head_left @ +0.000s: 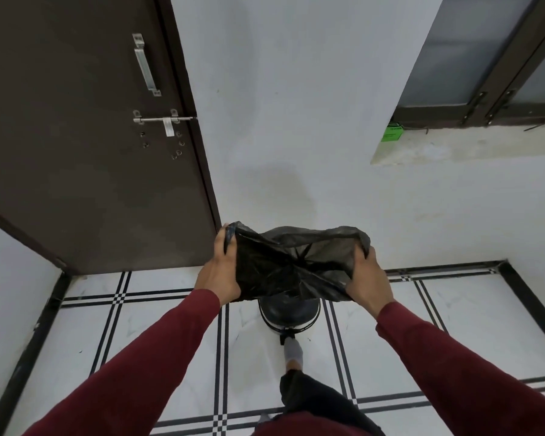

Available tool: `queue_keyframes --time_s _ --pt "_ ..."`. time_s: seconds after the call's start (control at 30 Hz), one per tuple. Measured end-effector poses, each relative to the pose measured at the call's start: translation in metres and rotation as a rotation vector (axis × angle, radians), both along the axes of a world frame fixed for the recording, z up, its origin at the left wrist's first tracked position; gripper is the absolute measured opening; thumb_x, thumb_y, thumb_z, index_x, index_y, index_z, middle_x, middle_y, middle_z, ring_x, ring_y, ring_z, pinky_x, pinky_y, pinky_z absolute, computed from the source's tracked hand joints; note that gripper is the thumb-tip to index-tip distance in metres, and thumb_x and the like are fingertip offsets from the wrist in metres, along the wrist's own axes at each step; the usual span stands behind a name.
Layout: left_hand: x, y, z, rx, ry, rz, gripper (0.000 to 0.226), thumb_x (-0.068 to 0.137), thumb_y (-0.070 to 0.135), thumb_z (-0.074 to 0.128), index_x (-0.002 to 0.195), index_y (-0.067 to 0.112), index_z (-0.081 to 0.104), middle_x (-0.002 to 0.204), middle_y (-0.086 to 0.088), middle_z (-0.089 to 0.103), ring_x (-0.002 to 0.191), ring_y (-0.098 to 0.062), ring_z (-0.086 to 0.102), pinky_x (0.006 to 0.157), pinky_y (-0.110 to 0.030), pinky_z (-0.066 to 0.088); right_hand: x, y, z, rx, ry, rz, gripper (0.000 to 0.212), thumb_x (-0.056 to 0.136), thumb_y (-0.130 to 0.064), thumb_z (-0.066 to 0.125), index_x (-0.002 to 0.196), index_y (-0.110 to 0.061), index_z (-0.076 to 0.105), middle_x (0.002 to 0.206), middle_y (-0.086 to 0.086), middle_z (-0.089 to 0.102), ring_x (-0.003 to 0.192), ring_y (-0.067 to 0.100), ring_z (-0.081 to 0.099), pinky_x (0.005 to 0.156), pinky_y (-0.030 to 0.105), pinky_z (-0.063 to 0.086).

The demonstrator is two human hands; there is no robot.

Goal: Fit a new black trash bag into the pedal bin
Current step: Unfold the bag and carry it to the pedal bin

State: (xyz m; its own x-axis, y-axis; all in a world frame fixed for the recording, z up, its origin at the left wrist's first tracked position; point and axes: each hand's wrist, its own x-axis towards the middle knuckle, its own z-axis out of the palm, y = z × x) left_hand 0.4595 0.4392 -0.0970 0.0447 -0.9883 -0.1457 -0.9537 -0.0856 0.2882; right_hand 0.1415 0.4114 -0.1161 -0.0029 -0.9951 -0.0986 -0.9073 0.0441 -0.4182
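Left hand (pixel 221 272) and right hand (pixel 367 276) each grip an edge of the black trash bag (pixel 291 264), stretched open directly above the pedal bin (pixel 288 313). One socked foot (pixel 293 350) rests on its pedal. Brown door (pixel 85 136) stands left, window ledge (pixel 453 146) right; tiled floor (pixel 158 335) surrounds the bin, near the white wall.

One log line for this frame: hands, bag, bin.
left hand grips bag edge | right hand grips opposite edge | black trash bag spread open above pedal bin | foot on pedal
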Motion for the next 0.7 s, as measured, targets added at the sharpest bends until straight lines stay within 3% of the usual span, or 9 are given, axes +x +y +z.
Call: queue_keyframes --time_s 0.2,0.4,0.57,0.7 --pt "-0.004 -0.005 -0.016 0.020 -0.028 -0.021 0.122 0.071 0.004 0.077 0.164 0.014 -0.001 0.166 0.001 -0.026 0.054 -0.018 0.046 0.056 -0.029 0.044 0.003 0.000 -0.010 -0.028 0.008 0.011 0.071 0.084 -0.028 0.071 0.147 -0.018 0.041 0.156 0.010 0.022 0.081 0.038 0.069 0.078 0.040 0.058" --pt "-0.010 -0.009 -0.028 0.019 0.006 -0.016 0.122 0.071 0.005 0.078 0.164 0.015 -0.001 0.166 0.001 -0.025 0.067 -0.022 0.052 0.063 -0.031 0.049 0.007 -0.006 -0.023 0.000 -0.051 -0.019 0.061 0.080 -0.026 0.073 0.137 -0.019 0.051 0.154 0.003 0.033 0.094 0.035 0.069 0.077 0.041 0.058" --pt "-0.016 -0.013 -0.043 0.058 -0.003 -0.009 0.124 0.071 0.010 0.083 0.164 0.014 0.000 0.167 0.000 -0.023 0.061 -0.022 0.050 0.058 -0.028 0.045 0.002 -0.017 -0.044 0.082 -0.157 -0.091 0.084 0.080 -0.034 0.079 0.149 -0.014 0.036 0.152 0.011 0.039 0.110 0.038 0.063 0.084 0.040 0.054" --pt "-0.019 -0.015 -0.063 0.134 -0.032 -0.013 0.129 0.069 0.012 0.085 0.164 0.015 -0.003 0.166 0.002 -0.028 0.063 -0.021 0.052 0.059 -0.027 0.046 -0.008 -0.020 -0.060 0.150 -0.051 -0.040 0.080 0.086 -0.030 0.073 0.152 -0.010 0.032 0.160 0.012 0.028 0.104 0.043 0.066 0.081 0.042 0.054"
